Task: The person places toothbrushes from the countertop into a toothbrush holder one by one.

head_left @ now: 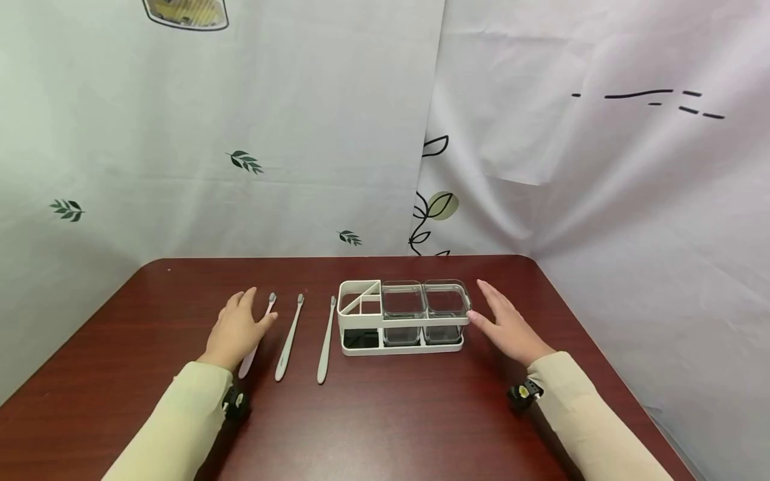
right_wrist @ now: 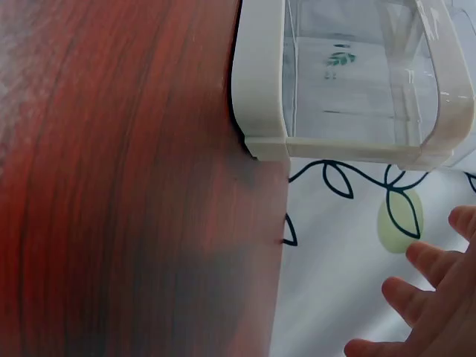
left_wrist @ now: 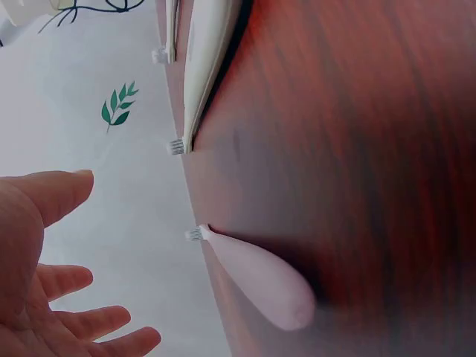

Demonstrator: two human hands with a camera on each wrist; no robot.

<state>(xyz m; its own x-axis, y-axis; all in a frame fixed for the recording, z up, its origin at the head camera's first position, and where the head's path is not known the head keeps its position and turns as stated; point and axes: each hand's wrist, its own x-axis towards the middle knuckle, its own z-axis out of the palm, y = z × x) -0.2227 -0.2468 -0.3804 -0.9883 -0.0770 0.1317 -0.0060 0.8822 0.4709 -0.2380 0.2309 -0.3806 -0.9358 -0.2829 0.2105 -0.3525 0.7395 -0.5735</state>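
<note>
My left hand (head_left: 236, 331), fingers loosely spread, is over the leftmost toothbrush, a pale pink one (left_wrist: 260, 281), with nothing in its grasp. Two white toothbrushes (head_left: 290, 339) lie to its right, roughly side by side, bristle heads toward the back. Right of them stands a white toothbrush holder (head_left: 361, 321) with a divided section at its left end. Two clear square cups (head_left: 403, 302) sit in its frame. My right hand (head_left: 506, 326) is extended beside the holder's right end, thumb tip right at the edge of the nearer cup; it holds nothing.
Everything lies on a dark red-brown wooden table (head_left: 385, 414) with rounded back corners. A white cloth (head_left: 313, 133) printed with leaves hangs behind it and along the right side. Each wrist carries a small black camera (head_left: 525, 394).
</note>
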